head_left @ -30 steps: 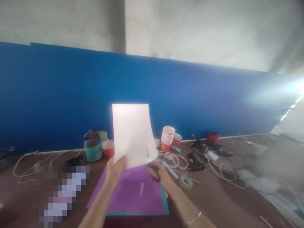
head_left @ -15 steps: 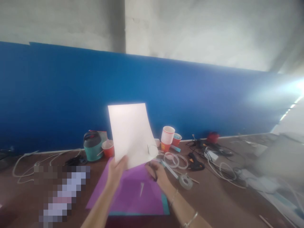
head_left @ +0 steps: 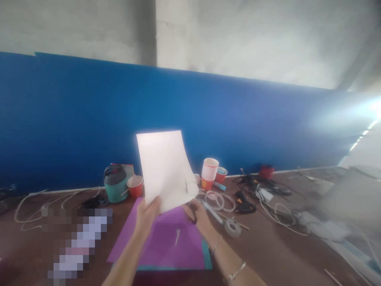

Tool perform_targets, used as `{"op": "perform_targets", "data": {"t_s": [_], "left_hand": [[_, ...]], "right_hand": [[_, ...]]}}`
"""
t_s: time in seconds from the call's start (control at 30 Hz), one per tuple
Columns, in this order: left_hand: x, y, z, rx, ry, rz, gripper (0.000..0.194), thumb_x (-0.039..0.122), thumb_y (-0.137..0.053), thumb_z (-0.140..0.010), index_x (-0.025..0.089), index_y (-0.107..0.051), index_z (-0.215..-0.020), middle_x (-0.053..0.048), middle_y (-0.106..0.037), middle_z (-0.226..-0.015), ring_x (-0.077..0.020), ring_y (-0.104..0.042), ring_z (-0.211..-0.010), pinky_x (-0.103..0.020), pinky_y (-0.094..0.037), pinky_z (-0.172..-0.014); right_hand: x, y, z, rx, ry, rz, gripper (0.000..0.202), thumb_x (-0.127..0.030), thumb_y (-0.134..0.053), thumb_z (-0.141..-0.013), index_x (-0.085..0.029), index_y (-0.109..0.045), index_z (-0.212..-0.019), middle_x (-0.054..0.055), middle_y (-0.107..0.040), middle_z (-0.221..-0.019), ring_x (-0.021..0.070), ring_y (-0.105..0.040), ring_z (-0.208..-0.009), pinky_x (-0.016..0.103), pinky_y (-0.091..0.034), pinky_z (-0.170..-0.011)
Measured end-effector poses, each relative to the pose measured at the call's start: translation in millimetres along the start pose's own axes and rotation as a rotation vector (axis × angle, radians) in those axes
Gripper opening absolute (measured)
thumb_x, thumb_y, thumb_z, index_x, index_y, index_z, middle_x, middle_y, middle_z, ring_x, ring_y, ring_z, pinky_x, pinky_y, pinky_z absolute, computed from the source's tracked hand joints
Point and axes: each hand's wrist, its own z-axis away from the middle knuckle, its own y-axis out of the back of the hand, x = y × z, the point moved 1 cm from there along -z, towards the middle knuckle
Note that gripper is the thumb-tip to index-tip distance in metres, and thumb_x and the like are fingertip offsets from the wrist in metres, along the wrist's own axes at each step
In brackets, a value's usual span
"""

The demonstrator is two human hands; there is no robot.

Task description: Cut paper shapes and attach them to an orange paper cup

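From here, the left hand (head_left: 149, 212) pinches the white paper (head_left: 163, 171) low, above the purple sheet (head_left: 166, 248); the right hand (head_left: 199, 216) grips scissors (head_left: 194, 214) at its curling edge; light, floppy, it likely creases, best held near the cut.

A blue, smooth partition (head_left: 166, 103) stands behind a brown tabletop (head_left: 262, 246), below a pale grey wall (head_left: 238, 39) with a lighter vertical section. Bright white light (head_left: 376, 107) glares at far right, perhaps from a window, though blur obscures its source.
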Motion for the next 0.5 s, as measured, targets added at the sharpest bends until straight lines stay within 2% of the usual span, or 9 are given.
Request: {"op": "perform_targets", "data": {"t_s": [0.1, 0.23, 0.5], "left_hand": [[-0.9, -1.1, 0.3, -0.001, 0.017, 0.027, 0.039, 0.041, -0.071, -0.067, 0.011, -0.067, -0.093, -0.005, -0.067, -0.074, -0.0173, -0.06, -0.062, -0.025, -0.047, -0.05], [-3.6, -1.0, -0.2, 0.009, 0.051, 0.071, 0.042, 0.04, -0.073, -0.066, 0.013, -0.066, -0.097, -0.006, -0.068, -0.082, -0.0176, -0.06, -0.063, -0.024, -0.046, -0.048], [-6.0, -5.8, 5.5, 0.003, 0.051, 0.072, 0.043, 0.042, -0.073, -0.065, 0.014, -0.066, -0.097, -0.005, -0.068, -0.078, -0.0165, -0.059, -0.06, -0.024, -0.045, -0.048]], "right_hand": [[-0.1, -0.1, 0.6, 0.015, 0.014, -0.001, 0.031, -0.043, -0.071, -0.063, -0.017, -0.056, -0.062, -0.008, -0.042, -0.041, 0.0057, -0.035, -0.036, 0.019, -0.027, -0.035], [0.5, -0.2, 1.7, 0.03, 0.02, -0.011, 0.028, -0.04, -0.072, -0.062, -0.017, -0.057, -0.065, -0.007, -0.045, -0.045, 0.0053, -0.035, -0.036, 0.019, -0.028, -0.036], [1.2, -1.1, -2.7, 0.042, 0.036, -0.028, 0.02, -0.031, -0.067, -0.064, -0.018, -0.052, -0.064, -0.009, -0.041, -0.041, 0.0052, -0.034, -0.036, 0.018, -0.025, -0.036]]}}
